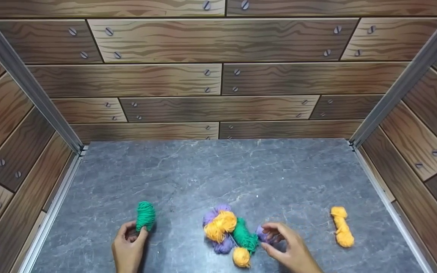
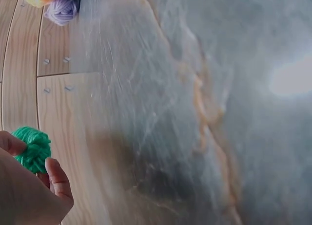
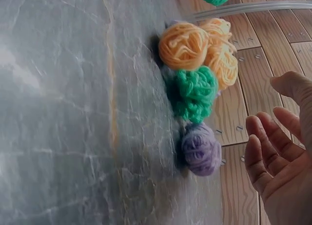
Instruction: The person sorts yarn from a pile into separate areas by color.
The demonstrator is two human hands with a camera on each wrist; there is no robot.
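My left hand pinches a green bundle of yarn between thumb and fingers at its lower end, on the left side of the table. The left wrist view shows the same green yarn in the fingertips. At right of centre, my right hand has its fingers spread and relaxed, holding nothing. Nearest to it is a purple yarn ball, partly hidden behind the fingers in the head view. Beside that ball lies another green yarn bundle.
Left of the green bundle, an orange skein lies over purple yarn. A small orange ball sits in front. Farther right lies a long orange skein. Wood-patterned walls enclose the grey marbled table.
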